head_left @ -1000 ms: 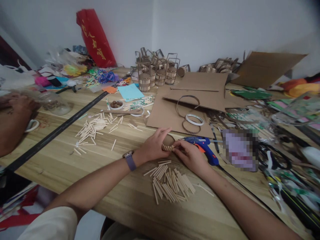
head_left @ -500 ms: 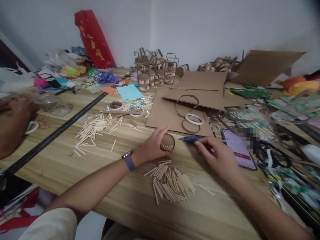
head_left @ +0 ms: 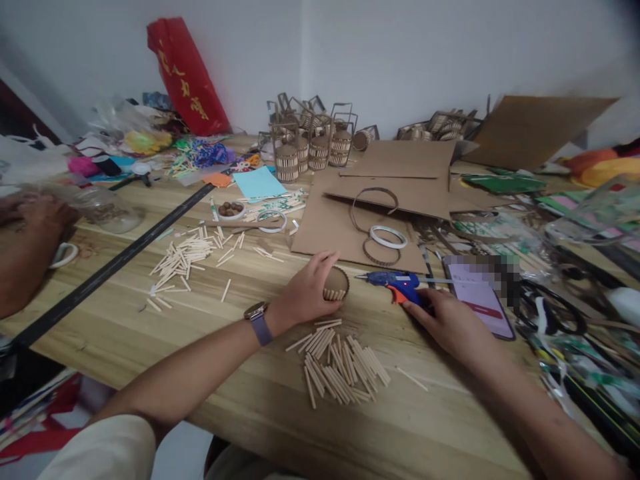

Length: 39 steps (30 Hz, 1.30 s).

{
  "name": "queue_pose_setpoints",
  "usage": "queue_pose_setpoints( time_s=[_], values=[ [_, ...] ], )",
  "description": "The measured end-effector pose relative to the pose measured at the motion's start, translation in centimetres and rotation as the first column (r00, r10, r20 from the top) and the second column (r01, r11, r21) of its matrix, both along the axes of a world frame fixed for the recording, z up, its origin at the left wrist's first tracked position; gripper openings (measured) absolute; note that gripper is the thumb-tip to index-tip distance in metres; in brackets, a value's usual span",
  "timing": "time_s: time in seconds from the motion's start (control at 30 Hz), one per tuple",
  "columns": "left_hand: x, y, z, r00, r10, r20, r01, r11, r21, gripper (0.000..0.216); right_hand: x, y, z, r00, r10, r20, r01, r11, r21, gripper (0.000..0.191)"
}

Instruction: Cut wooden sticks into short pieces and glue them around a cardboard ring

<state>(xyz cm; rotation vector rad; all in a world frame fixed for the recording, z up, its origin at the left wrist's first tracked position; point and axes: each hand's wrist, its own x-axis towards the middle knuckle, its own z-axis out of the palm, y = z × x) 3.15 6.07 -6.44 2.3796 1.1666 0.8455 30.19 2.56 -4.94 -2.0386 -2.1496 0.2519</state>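
My left hand is wrapped around the side of a small round cardboard cup, its inside facing up and short sticks lining its wall. Just right of the cup, a blue glue gun with an orange trigger points its nozzle left, toward the cup. My right hand grips the gun's handle, with fingers partly hidden behind it. A pile of short wooden sticks lies on the table in front of the cup. Another loose heap of sticks is farther left.
Cardboard sheets hold a white tape roll and cardboard rings. A phone and a black cable lie right. Small stick-covered baskets stand by the wall. Another person's hand is at the left, beside a clear jar.
My right hand has shifted right and down from the top of the glue gun to its handle, uncovering the body and trigger. My left hand and the cup stay nearly in place.
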Motion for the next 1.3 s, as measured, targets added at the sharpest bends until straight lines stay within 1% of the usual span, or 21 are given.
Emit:
queue_pose_setpoints(
  time_s=[0.07,0.13,0.2,0.27,0.33,0.4,0.5,0.57,0.6,0.63,0.7,0.8,0.9,1.1,1.2,1.3],
  values=[
    [0.0,0.0,0.1,1.000,-0.003,-0.002,0.003,1.000,0.000,0.085,0.0,-0.1,0.5,0.999,-0.028,-0.030,0.027,0.999,-0.033,0.036],
    [0.0,0.0,0.1,1.000,-0.005,0.002,0.005,1.000,0.005,0.086,-0.1,-0.4,1.1,0.995,-0.065,-0.080,0.062,0.997,-0.039,0.037],
    [0.0,0.0,0.0,1.000,-0.006,0.014,0.005,1.000,0.014,0.088,-0.3,-0.8,1.5,0.982,-0.079,-0.172,0.075,0.997,-0.033,0.038],
    [0.0,0.0,-0.1,0.999,-0.004,0.035,0.003,1.000,0.023,0.092,-0.5,-1.2,1.6,0.948,-0.069,-0.311,0.068,0.998,-0.015,0.039],
    [-0.1,0.0,-0.3,0.999,0.001,0.052,-0.002,1.000,0.021,0.096,-0.7,-1.5,1.7,0.881,-0.061,-0.470,0.072,0.997,0.005,0.038],
    [-0.1,0.0,-0.3,0.998,0.001,0.057,-0.001,1.000,0.010,0.099,-0.9,-1.8,1.6,0.795,-0.086,-0.600,0.101,0.995,-0.008,0.037],
    [-0.2,0.0,-0.3,0.999,-0.020,0.051,0.019,1.000,0.006,0.101,-1.1,-2.2,1.3,0.653,-0.180,-0.736,0.147,0.983,-0.111,0.038],
    [-0.2,0.1,-0.3,0.998,-0.032,0.048,0.032,0.999,0.012,0.100,-1.2,-2.4,1.0,0.569,-0.233,-0.789,0.121,0.972,-0.200,0.041],
    [-0.2,0.1,-0.3,0.998,-0.035,0.048,0.034,0.999,0.014,0.100,-1.3,-2.4,0.9,0.544,-0.245,-0.802,0.091,0.968,-0.234,0.043],
    [-0.2,0.1,-0.3,0.998,-0.036,0.049,0.036,0.999,0.014,0.099,-1.3,-2.5,0.8,0.538,-0.249,-0.805,0.063,0.964,-0.257,0.045],
    [-0.2,0.1,-0.3,0.998,-0.038,0.051,0.038,0.999,0.008,0.100,-1.5,-2.6,0.6,0.567,-0.234,-0.790,0.038,0.965,-0.259,0.048],
    [-0.2,0.1,-0.2,0.998,-0.042,0.052,0.043,0.999,-0.005,0.099,-1.9,-2.7,0.5,0.658,-0.192,-0.728,0.045,0.975,-0.216,0.047],
    [-0.2,0.1,-0.2,0.998,-0.047,0.050,0.047,0.999,-0.004,0.098,-2.4,-2.7,0.6,0.732,-0.106,-0.673,0.000,0.988,-0.155,0.042],
    [-0.2,0.2,-0.4,0.998,-0.047,0.031,0.047,0.999,0.006,0.097,-3.4,-2.8,0.5,0.794,0.022,-0.607,-0.085,0.994,-0.075,0.037],
    [-0.3,0.3,-0.4,0.998,-0.052,0.035,0.052,0.999,-0.001,0.097,-3.6,-2.9,0.2,0.834,0.063,-0.548,-0.120,0.990,-0.069,0.036],
    [-0.3,0.3,-0.4,0.997,-0.061,0.055,0.062,0.998,-0.020,0.098,-3.5,-2.9,-0.2,0.850,0.090,-0.519,-0.152,0.985,-0.078,0.033]
  ],
)
